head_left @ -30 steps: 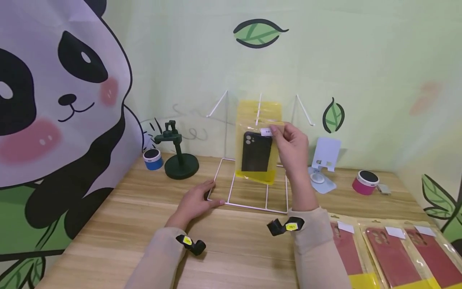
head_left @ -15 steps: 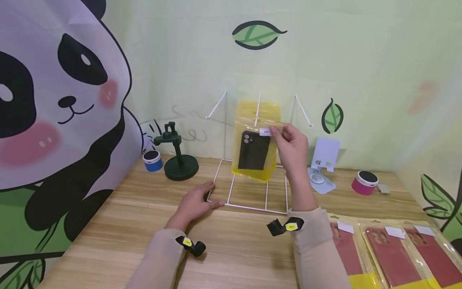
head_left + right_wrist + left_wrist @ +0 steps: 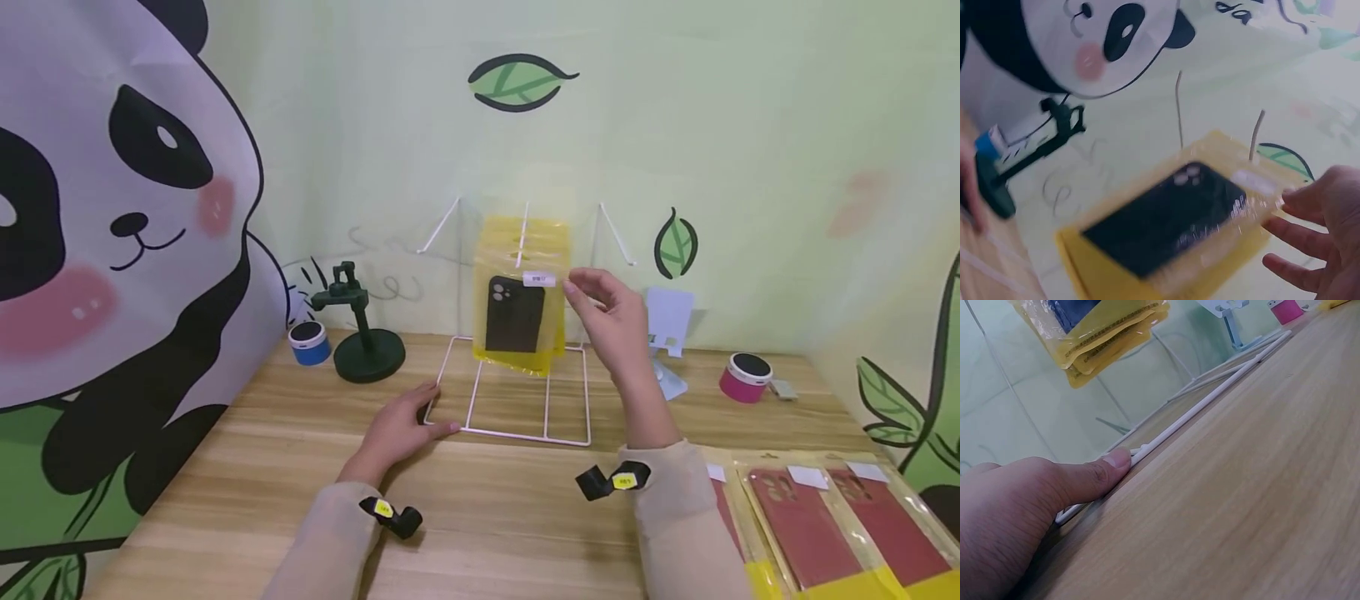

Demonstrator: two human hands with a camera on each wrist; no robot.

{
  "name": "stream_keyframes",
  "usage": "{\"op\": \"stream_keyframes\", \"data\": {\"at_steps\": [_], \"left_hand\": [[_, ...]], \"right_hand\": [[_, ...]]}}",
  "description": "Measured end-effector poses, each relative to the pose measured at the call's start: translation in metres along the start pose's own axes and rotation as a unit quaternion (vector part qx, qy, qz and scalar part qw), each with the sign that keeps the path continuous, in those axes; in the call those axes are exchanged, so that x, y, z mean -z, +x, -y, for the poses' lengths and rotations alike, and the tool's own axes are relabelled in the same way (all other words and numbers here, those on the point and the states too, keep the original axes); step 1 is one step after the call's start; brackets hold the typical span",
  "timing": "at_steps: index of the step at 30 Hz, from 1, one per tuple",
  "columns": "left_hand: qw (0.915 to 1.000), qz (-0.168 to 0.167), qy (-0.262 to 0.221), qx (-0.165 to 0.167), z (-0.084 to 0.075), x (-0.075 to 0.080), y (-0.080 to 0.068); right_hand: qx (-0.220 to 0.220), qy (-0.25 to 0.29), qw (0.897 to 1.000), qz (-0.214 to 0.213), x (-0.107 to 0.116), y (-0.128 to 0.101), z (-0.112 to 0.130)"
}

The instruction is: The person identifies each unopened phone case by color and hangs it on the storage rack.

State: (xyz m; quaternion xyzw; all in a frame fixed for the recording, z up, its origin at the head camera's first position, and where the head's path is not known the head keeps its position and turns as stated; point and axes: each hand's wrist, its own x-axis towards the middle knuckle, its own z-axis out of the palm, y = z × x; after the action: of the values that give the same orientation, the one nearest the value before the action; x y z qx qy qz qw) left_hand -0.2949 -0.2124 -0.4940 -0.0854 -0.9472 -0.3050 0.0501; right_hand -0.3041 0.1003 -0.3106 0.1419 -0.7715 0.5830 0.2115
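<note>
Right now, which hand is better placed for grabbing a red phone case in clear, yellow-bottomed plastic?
Likely your right hand: the red phone cases lie nearer it, while your left hand touches the white wire rack's base.

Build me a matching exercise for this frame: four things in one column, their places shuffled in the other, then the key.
1. Left hand
2. Right hand
3. Bagged black case
4. Pink cylinder

A. Standing on the table, well right of the white rack
B. At the rack's front left corner
C. Just right of the bagged black case, fingertips near its edge
D. Hanging at the rack's middle prong

Pairs: 1-B, 2-C, 3-D, 4-A
</note>
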Motion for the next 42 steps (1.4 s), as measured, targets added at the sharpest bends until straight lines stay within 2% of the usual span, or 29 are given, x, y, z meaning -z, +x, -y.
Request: {"op": "stream_keyframes", "data": {"at_steps": [3, 6, 9, 12, 16, 18, 20, 23, 26, 29, 33, 37, 42], "left_hand": [[1.0, 0.002, -0.003, 0.0, 0.0, -0.002, 0.001], [1.0, 0.0, -0.004, -0.003, 0.0, -0.002, 0.001], [1.0, -0.002, 0.0, -0.009, 0.0, -0.002, 0.001], [0.9999, -0.004, 0.003, -0.012, -0.002, -0.003, 0.001], [0.9999, -0.005, 0.005, -0.009, 0.0, -0.002, 0.0], [1.0, -0.004, 0.004, -0.008, 0.0, -0.002, 0.001], [1.0, -0.004, 0.003, -0.008, 0.0, -0.003, 0.002], [0.9999, -0.005, 0.004, -0.012, 0.001, -0.003, 0.002], [0.9999, -0.005, 0.004, -0.014, 0.001, -0.002, 0.002], [0.9999, -0.006, 0.003, -0.013, 0.002, -0.002, 0.002], [0.9999, -0.011, 0.003, -0.013, 0.002, 0.0, 0.001], [0.9999, -0.008, 0.003, -0.013, 0.001, 0.0, 0.002], [0.9999, -0.007, 0.002, -0.008, 0.0, -0.003, 0.002]], "right_hand": [[0.026, -0.065, 0.996, 0.047, 0.016, -0.007, -0.009], [0.062, -0.132, 0.984, 0.101, 0.035, -0.015, -0.019], [0.105, -0.189, 0.964, 0.157, 0.057, -0.024, -0.032], [0.123, -0.235, 0.936, 0.233, 0.085, -0.035, -0.049], [0.076, -0.287, 0.89, 0.345, 0.124, -0.051, -0.074], [0.025, -0.307, 0.873, 0.378, 0.144, -0.058, -0.089], [-0.043, -0.323, 0.861, 0.391, 0.16, -0.065, -0.103], [-0.146, -0.321, 0.852, 0.386, 0.177, -0.071, -0.122], [-0.196, -0.304, 0.85, 0.383, 0.183, -0.073, -0.133], [-0.202, -0.269, 0.853, 0.399, 0.184, -0.074, -0.137], [-0.202, -0.239, 0.847, 0.43, 0.182, -0.074, -0.138], [-0.199, -0.243, 0.839, 0.445, 0.185, -0.073, -0.137], [-0.178, -0.249, 0.839, 0.45, 0.188, -0.072, -0.135]]}}
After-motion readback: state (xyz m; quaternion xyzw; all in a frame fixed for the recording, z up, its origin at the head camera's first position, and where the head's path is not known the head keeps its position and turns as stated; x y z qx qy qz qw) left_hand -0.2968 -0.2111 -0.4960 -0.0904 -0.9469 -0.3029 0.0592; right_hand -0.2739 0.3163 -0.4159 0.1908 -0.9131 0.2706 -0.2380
